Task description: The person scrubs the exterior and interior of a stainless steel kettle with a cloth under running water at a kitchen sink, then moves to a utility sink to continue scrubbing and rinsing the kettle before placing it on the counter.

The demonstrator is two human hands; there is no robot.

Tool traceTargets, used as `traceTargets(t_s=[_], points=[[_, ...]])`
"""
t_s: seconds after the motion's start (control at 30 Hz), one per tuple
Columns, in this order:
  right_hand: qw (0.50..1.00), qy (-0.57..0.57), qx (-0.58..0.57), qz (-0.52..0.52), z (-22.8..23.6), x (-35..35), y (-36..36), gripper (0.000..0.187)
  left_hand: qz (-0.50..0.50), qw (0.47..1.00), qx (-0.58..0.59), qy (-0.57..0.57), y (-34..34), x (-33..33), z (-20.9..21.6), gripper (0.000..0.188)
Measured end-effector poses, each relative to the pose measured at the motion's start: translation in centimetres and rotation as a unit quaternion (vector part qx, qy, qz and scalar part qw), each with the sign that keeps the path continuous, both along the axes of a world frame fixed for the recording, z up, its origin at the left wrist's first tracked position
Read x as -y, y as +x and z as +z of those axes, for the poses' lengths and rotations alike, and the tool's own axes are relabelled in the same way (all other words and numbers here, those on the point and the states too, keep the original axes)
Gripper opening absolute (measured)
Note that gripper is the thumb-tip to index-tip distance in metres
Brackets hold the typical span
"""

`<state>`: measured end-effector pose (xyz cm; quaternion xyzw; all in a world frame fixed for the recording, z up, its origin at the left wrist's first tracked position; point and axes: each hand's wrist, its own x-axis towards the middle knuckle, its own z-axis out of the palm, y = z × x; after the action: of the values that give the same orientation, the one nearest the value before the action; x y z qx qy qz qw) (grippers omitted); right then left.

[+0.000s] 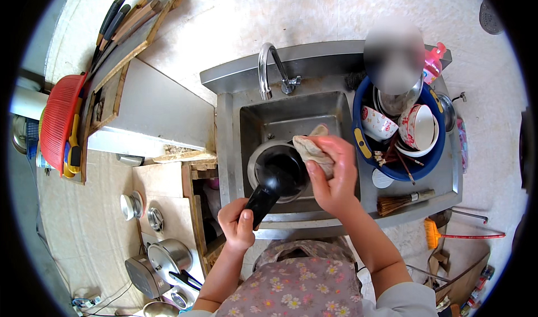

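My left hand [238, 224] is closed round the thick black handle of a small round black pan [278, 178], held tilted over the sink [252, 123]. In my right hand [339, 174] is a damp-looking cream cloth [315, 155], bunched by the fingers at the pan's right rim. Whether the cloth touches the pan I cannot tell. Just beyond the pan a round metal rim [263, 149] shows in the sink, and the pan partly hides it. The curved chrome tap [263, 65] stands at the back of the sink, with no water seen running from it.
A blue basin [358, 143] to the right holds patterned bowls [416, 127] and chopsticks. Beside it stand a pink pump bottle [434, 62] and a straw brush [404, 201]. Leftward are a wooden knife rack [129, 48], a red colander [60, 123] and a steel pot [168, 258].
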<state>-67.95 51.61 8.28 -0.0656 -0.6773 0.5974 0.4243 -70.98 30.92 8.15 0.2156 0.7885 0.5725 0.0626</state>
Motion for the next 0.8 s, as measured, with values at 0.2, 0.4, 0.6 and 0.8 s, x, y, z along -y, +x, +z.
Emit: traceTargets(t_s=[0.2,0.4,0.6,0.8], points=[[0.946,0.311,0.042,0.079,3.7,-2.3,0.8,0.033,0.001,0.991,-0.131,-0.023,0.0,0.9,0.6,0.065],[0.969,0.226,0.103,0.018,4.1,-4.0,2.2,0.030,0.021,0.994,-0.108,0.012,-0.1,1.0,0.9,0.057],[0.944,0.262,0.113,0.167,4.5,-2.3,1.4,0.029,-0.009,0.994,-0.107,-0.022,-0.2,0.9,0.7,0.064],[0.921,0.252,0.160,0.251,3.0,-4.1,2.2,0.029,-0.015,0.996,-0.080,-0.042,0.4,0.2,0.9,0.053]])
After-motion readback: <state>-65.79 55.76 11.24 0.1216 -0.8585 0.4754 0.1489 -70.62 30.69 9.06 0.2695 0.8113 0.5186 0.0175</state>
